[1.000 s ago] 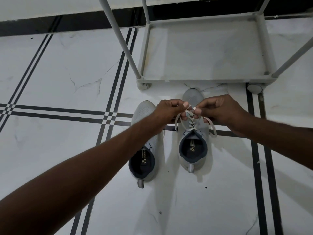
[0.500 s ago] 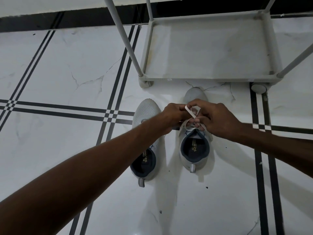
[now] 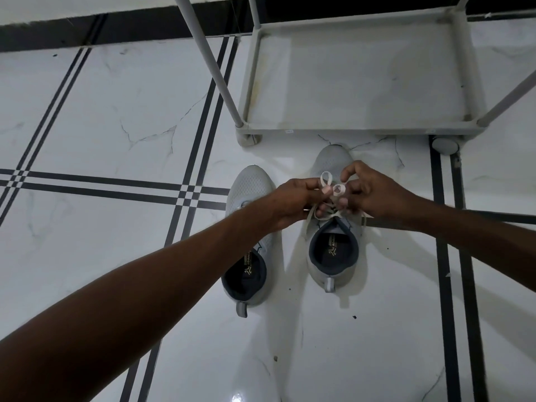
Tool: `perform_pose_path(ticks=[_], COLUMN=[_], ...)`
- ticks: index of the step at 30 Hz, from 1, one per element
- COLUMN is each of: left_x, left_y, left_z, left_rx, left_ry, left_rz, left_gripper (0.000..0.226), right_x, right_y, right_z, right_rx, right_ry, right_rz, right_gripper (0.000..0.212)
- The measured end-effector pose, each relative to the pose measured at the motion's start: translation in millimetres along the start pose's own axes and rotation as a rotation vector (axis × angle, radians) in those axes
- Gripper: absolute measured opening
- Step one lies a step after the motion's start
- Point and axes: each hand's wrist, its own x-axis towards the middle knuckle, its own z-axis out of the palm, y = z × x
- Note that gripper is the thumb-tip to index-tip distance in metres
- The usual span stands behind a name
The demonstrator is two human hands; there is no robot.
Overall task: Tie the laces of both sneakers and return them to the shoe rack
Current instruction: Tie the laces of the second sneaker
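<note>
Two grey sneakers stand side by side on the white floor, toes toward the rack. Over the tongue of the right sneaker (image 3: 333, 256), my left hand (image 3: 295, 198) pinches a loop of its pale lace (image 3: 325, 179). My right hand (image 3: 368, 190) holds another small lace loop beside it, fingers curled around the strand. Loose lace ends trail down both sides of that shoe. The left sneaker (image 3: 249, 192) lies partly under my left forearm, so its laces are mostly hidden. The grey shoe rack (image 3: 362, 130) stands just beyond the toes, its bottom shelf bare.
Slanted rack poles (image 3: 211, 65) rise at the rack's front corners. A round rack foot (image 3: 445, 145) sits near the right sneaker's toe. Black double stripes cross the white marble floor (image 3: 116, 117), and a dark skirting band runs along the far wall.
The hands moved apart from being pressed together over the right sneaker. Two small lace loops now show between the fingertips, where before a single strand was wrapped.
</note>
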Motion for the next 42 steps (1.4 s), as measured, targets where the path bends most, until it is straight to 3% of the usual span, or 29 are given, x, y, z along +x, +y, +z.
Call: perform_pose_path(ticks=[3, 8, 11, 17, 20, 22, 26, 31, 35, 38, 42], left_x=[-5.9, -4.8, -4.4, -4.2, -5.4, -4.9, -23.3, -45.7, -37.4, -39.9, -43.8], left_y=[5.5, 18.7, 4.2, -4.1, -3.4, -3.6, -22.5, -46.0, -29.5, -23.5, -29.2], left_z=[-4.6, 2.3, 16.6, 27.4, 30.8, 25.2, -10.0, -19.4, -22.9, -20.9, -6.1], left_rx=[0.284, 1.189, 1.463, 1.307, 1.212, 1.189, 1.193, 1.093, 1.057, 0.995, 0.893], left_ry=[0.005, 0.139, 0.253, 0.455, 0.433, 0.394, 0.242, 0.221, 0.317, 0.417, 0.351], left_rz=[0.118, 0.473, 0.657, 0.741, 0.692, 0.631, 0.532, 0.449, 0.368, 0.321, 0.174], left_gripper=[0.016, 0.011, 0.014, 0.009, 0.005, 0.006, 0.013, 0.027, 0.01, 0.011, 0.008], right_x=[4.3, 2.4, 5.1, 10.2, 6.7, 6.8, 8.6, 2.8, 1.4, -6.5, -6.2], right_y=[2.5, 4.1, -1.1, -9.5, -8.6, -5.0, 13.8, 43.1, 28.8, 24.3, 35.9], right_z=[-5.2, -7.7, -15.4, -20.7, -15.2, -15.8, -38.0, -28.7, -23.6, -10.6, -1.5], right_rx=[0.015, 0.115, 0.12, 0.205, 0.146, 0.011, -0.616, -0.833, -0.925, -0.92, -0.874], right_ry=[-0.012, -0.083, -0.173, -0.311, -0.233, -0.061, 0.216, 0.216, 0.26, 0.26, 0.184], right_rz=[0.039, 0.074, 0.121, 0.24, 0.24, 0.174, -0.06, -0.093, -0.161, -0.288, -0.305], right_gripper=[0.025, 0.014, 0.019, 0.031, 0.023, 0.014, 0.009, 0.009, 0.011, 0.017, 0.027])
